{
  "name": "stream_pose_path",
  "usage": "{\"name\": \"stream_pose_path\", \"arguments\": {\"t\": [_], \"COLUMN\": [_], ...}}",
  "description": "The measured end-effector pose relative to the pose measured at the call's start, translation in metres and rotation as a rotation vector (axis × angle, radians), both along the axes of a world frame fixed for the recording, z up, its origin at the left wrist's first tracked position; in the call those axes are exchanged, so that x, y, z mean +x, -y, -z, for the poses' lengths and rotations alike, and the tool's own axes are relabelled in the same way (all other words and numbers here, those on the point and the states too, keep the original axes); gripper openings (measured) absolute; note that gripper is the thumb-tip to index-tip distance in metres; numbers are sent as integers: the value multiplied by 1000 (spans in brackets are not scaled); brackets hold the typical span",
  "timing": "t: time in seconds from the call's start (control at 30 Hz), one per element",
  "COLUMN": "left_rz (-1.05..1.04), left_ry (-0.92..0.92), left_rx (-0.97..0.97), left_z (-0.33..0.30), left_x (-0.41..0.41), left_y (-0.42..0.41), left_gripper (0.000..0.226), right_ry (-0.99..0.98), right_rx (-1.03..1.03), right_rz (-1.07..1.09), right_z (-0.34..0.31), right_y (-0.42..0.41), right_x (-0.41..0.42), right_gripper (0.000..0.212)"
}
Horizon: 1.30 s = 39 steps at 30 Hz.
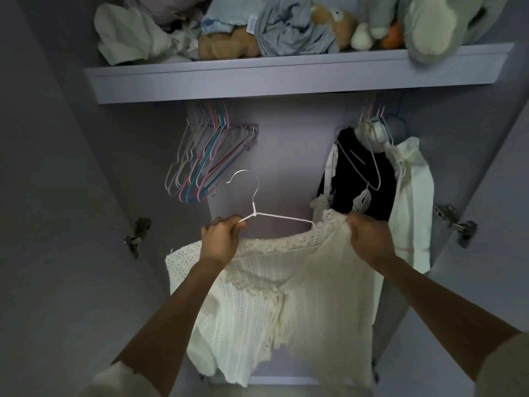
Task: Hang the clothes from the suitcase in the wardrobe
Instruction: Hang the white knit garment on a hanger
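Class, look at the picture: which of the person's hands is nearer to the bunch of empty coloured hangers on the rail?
Left. The left hand grips the white hanger just below the empty hangers. The right hand holds the cream top farther off, under the black garment.

The white hanger is looking like thin coated wire, smooth and faintly glossy. The cream top is showing as open-knit cloth, rough with lacy, fringed edges. The empty hangers are appearing as smooth pastel-coated wire. The shelf is presenting a matt painted finish, and the plush toys are looking soft and fuzzy.
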<state>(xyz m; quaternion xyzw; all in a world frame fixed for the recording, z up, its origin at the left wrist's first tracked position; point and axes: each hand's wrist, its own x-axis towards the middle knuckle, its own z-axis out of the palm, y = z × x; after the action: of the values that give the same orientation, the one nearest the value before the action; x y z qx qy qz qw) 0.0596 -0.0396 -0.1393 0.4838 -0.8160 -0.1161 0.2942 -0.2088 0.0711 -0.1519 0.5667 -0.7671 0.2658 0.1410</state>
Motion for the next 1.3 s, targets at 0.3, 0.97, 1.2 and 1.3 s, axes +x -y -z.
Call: {"name": "stream_pose_path", "arguments": {"t": [0.3, 0.97, 1.2, 1.3], "left_rz": [32, 126, 111, 111], "left_ry": [-88, 24, -80, -94], "left_rx": [39, -4, 5, 9], "left_z": [-2, -5, 3, 2], "left_x": [3, -5, 0, -1], "left_y": [3, -2, 4, 6], "left_gripper": [29, 32, 28, 28], "right_ry": [97, 236, 331, 295], "right_rx": [82, -5, 14, 93], "right_rz": [-335, -367, -330, -317], "right_z": [7, -13, -5, -3], "right_y": [-3, 16, 3, 4], "right_x": [-2, 35, 23, 20], "right_gripper": [49, 24, 33, 29]}}
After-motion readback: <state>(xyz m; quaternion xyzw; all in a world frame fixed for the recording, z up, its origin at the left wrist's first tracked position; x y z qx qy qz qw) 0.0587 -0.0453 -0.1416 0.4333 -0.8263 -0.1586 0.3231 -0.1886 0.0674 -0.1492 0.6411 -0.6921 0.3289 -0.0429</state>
